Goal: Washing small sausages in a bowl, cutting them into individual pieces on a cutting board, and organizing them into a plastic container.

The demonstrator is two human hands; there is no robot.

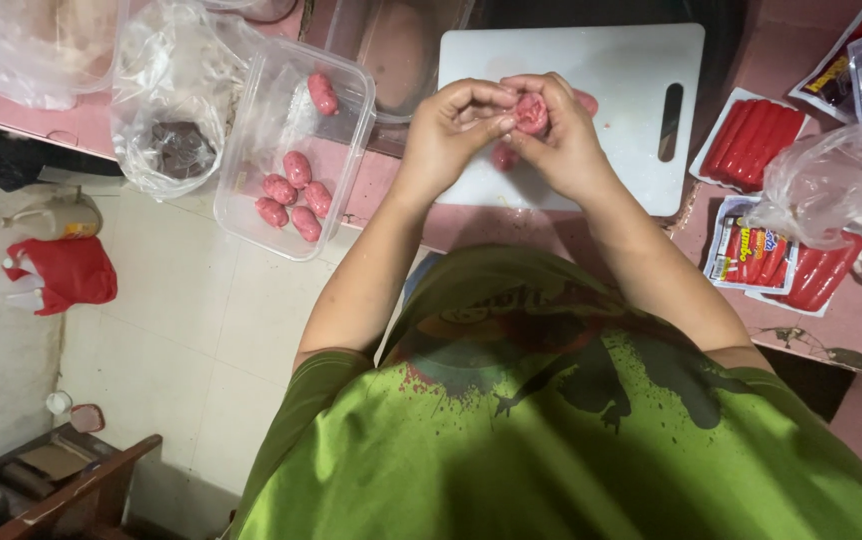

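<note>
Covering pink counter (511,225): white cutting board (601,90)

A clear plastic tub (251,200) of pink meat rolls (296,190) sits left of centre, red sausage packs (751,140) lie at right, and a red bag (66,272) rests on the floor at left.

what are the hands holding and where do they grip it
Both hands, left and right, hold one pink meat lump above the cutting board, fingertips pinching its sides.
</note>
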